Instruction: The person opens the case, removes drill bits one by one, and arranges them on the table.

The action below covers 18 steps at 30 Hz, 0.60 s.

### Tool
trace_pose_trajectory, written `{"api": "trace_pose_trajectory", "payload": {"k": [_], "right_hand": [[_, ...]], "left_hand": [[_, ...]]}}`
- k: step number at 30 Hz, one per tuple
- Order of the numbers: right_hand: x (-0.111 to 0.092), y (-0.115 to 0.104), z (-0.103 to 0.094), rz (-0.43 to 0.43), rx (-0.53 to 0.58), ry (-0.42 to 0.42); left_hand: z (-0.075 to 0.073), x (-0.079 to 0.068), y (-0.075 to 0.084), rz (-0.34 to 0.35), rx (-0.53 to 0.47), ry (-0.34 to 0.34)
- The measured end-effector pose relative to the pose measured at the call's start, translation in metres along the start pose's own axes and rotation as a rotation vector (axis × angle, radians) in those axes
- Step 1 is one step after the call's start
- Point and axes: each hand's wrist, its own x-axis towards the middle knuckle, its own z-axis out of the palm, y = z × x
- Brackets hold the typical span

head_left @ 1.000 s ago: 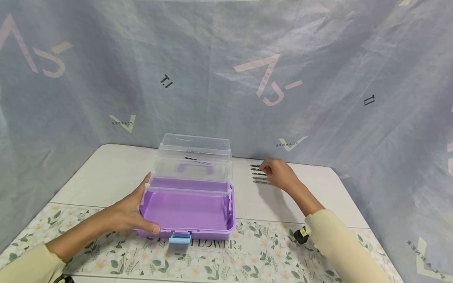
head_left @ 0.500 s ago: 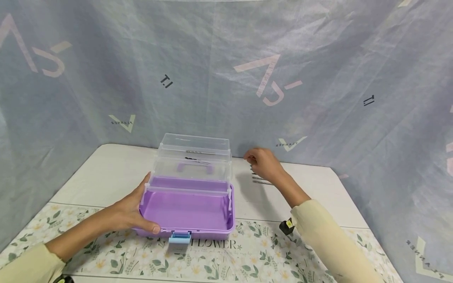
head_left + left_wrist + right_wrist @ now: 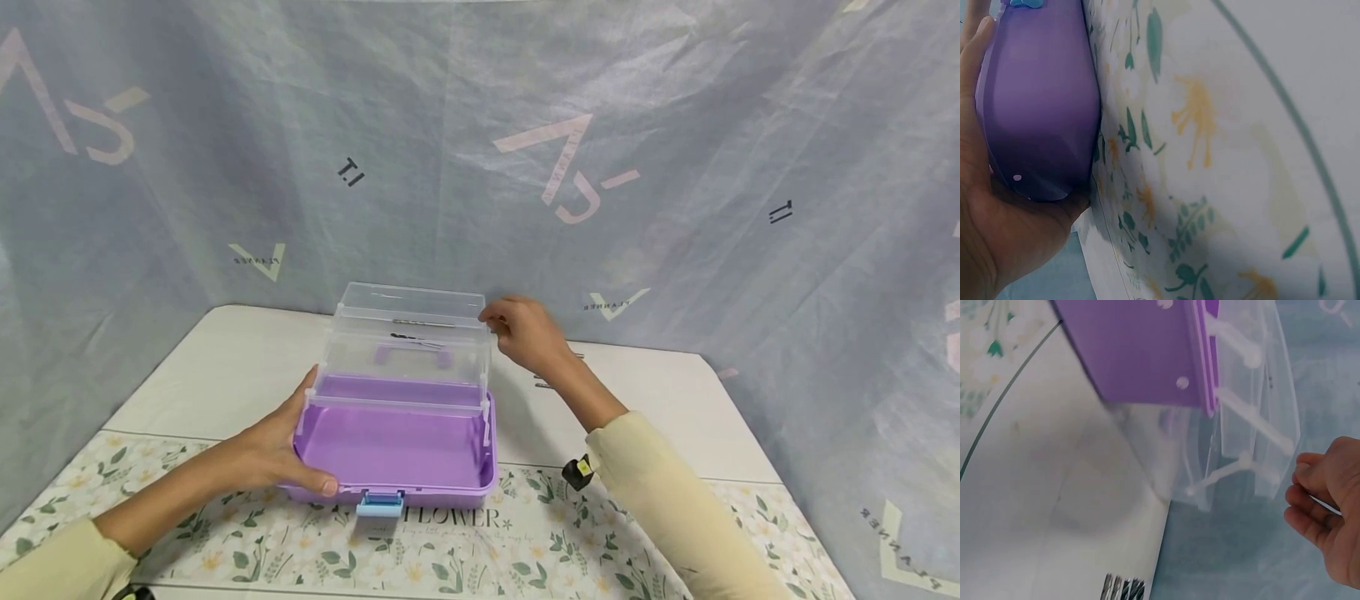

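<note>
A purple toolbox [image 3: 393, 446] stands with its lid back and its clear tiered trays [image 3: 408, 367] raised. My left hand [image 3: 273, 442] grips its left end, thumb along the front rim and fingers round the side. At the right end of the top tray, my right hand [image 3: 525, 333] pinches a thin metal drill bit [image 3: 1324, 504], mostly hidden by the fingers. One silvery bit [image 3: 423, 323] lies in the top tray, with dark bits [image 3: 408, 338] in the tray below. Several more drill bits [image 3: 1122, 587] lie on the table right of the box, partly behind my right forearm.
A light blue latch [image 3: 381, 503] hangs at the toolbox's front. The white table [image 3: 652, 400] carries a flower-print strip [image 3: 420, 567] along its front. A grey printed curtain [image 3: 420, 167] rises behind the table's back edge.
My right hand has lifted away from the row of drill bits and moved left to the top tray's right end. The left hand and the toolbox have stayed in place.
</note>
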Motion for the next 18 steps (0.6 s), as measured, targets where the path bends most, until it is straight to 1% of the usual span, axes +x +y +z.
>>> {"api": "trace_pose_trajectory", "payload": {"k": [3,5,8,11,14,18], "right_hand": [[0.003,-0.007,0.002,-0.017,0.004,0.013],[0.005,-0.011,0.004,-0.028,0.013,0.016],[0.008,-0.016,0.008,-0.039,0.017,0.004],[0.012,-0.020,0.013,-0.044,0.013,-0.021],[0.016,-0.024,0.017,-0.042,-0.001,-0.046],[0.019,-0.028,0.020,-0.031,-0.022,-0.058]], "left_hand": [[0.000,0.001,0.000,0.004,-0.014,-0.004],[0.000,0.001,0.001,-0.001,0.001,-0.001],[-0.001,0.000,0.002,-0.018,0.030,0.008],[-0.001,-0.001,0.002,-0.017,0.034,0.005],[-0.001,0.000,0.001,-0.019,-0.016,-0.007],[0.000,0.000,0.001,-0.021,-0.060,-0.017]]}}
